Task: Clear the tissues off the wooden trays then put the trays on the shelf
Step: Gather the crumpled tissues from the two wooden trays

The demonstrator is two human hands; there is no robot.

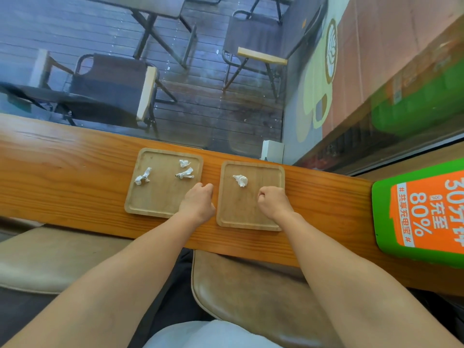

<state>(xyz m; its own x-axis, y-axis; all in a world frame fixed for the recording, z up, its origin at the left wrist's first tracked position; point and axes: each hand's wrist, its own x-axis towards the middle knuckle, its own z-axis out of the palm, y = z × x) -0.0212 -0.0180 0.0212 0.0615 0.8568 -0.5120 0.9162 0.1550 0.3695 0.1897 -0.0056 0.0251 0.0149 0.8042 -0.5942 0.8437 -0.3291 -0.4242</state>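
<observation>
Two square wooden trays lie side by side on a long wooden counter (75,182). The left tray (150,197) carries three crumpled white tissues: one at its left (142,176), two near its far right corner (184,163) (185,173). The right tray (238,212) holds one crumpled tissue (240,180) near its far side. My left hand (197,203) rests as a fist over the left tray's near right corner. My right hand (273,203) is a fist over the right tray's right half, just right of its tissue. Neither fist visibly holds anything.
A window runs along the counter's far edge, with folding chairs on a deck outside. A green and orange charging station (421,212) stands at the counter's right end. A small white box (273,150) sits behind the right tray. Tan cushioned stools (251,292) are below the counter.
</observation>
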